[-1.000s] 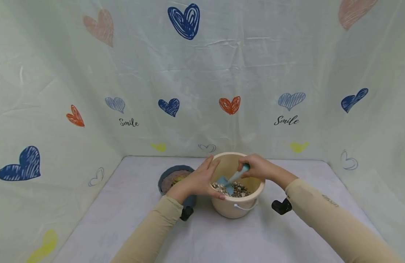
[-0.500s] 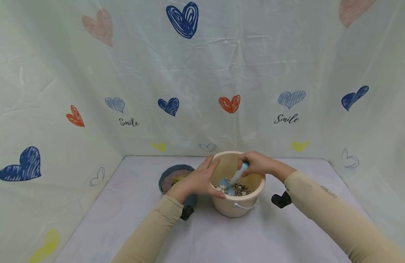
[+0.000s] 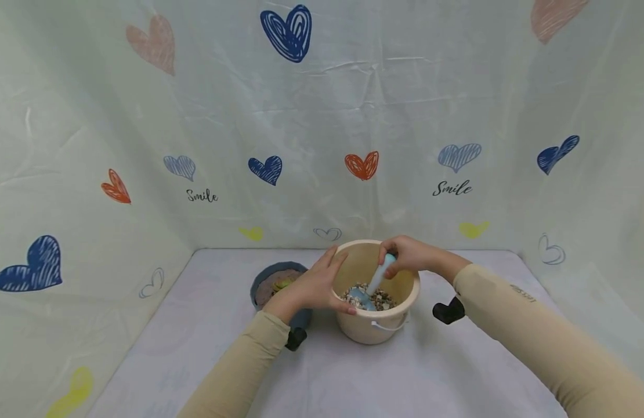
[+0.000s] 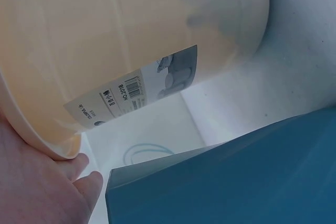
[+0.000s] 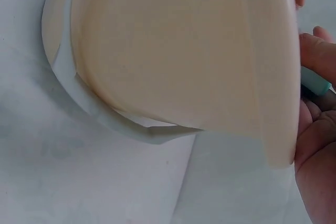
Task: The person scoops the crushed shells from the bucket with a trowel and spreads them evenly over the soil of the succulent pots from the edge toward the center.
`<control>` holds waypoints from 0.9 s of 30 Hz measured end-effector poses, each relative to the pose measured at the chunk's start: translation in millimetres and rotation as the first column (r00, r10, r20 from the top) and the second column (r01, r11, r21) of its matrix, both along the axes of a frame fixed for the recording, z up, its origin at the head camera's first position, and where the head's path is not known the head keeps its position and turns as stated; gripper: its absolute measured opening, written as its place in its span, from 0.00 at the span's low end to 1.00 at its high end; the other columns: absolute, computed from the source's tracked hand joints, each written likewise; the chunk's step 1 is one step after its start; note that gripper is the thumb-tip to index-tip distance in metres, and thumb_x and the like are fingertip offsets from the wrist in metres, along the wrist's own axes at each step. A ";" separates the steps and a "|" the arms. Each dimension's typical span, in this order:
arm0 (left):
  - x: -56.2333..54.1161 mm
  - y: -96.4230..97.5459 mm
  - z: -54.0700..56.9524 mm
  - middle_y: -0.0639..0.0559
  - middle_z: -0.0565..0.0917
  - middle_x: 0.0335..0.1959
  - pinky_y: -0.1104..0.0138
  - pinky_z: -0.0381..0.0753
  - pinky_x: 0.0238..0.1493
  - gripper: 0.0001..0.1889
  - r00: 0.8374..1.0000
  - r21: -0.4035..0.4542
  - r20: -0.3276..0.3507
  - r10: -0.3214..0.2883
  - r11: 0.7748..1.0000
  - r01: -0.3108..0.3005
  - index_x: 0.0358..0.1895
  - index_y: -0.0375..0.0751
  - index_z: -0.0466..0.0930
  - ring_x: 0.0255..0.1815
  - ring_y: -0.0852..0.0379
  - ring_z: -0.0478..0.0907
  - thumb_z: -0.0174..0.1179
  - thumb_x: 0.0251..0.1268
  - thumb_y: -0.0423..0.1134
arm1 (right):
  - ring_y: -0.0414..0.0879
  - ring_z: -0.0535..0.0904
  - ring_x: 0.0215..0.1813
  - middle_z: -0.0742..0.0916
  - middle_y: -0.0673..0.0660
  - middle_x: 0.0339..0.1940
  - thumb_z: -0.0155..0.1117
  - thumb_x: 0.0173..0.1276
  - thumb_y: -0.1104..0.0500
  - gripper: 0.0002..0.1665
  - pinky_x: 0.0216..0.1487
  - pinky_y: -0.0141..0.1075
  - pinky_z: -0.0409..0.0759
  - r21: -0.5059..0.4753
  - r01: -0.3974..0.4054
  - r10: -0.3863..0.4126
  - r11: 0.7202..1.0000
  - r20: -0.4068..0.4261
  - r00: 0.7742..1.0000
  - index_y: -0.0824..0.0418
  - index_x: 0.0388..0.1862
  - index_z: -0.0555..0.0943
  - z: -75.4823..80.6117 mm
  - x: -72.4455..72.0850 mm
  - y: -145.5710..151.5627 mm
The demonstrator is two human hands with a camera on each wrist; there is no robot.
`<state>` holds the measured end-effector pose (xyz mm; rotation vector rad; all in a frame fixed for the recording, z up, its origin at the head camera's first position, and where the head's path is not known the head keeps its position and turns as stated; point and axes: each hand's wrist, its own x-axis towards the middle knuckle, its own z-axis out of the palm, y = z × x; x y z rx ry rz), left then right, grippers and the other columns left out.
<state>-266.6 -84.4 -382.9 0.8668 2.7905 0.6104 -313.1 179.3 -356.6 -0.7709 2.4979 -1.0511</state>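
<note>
A cream plastic bucket (image 3: 366, 332) stands on the table, with mixed small pebbles (image 3: 386, 301) inside. Across its left rim my left hand (image 3: 315, 287) is spread, thumb at the front and fingers toward the back, holding it. My right hand (image 3: 412, 255) reaches over the right rim and grips the pale handle of a small light-blue trowel (image 3: 375, 281). The trowel tilts, its blade down among the pebbles. In the right wrist view, the bucket wall hides most of the trowel, leaving the handle's end (image 5: 316, 81) between the fingers.
A blue-grey pot (image 3: 267, 270) with soil and a small green plant (image 3: 282, 284) stands left of the bucket, partly behind my left forearm. The bucket's white bail handle (image 3: 389, 328) hangs at its front. A heart-printed curtain (image 3: 322, 116) encloses the table's back and sides.
My right hand has risen slightly and the trowel handle stands steeper. The blade has turned and sits deeper in the pebbles. My left hand keeps its hold on the rim.
</note>
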 end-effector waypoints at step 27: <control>2.2 0.1 -0.1 0.39 0.39 0.79 0.47 0.57 0.69 0.66 1.000 0.021 -0.013 0.018 1.000 -0.018 0.79 0.44 0.43 0.77 0.41 0.42 0.74 0.40 0.66 | 0.51 0.86 0.37 0.85 0.60 0.32 0.69 0.59 0.73 0.11 0.42 0.41 0.84 -0.311 0.172 -0.093 0.935 0.252 0.963 0.70 0.37 0.75 -0.6 10.8 32.3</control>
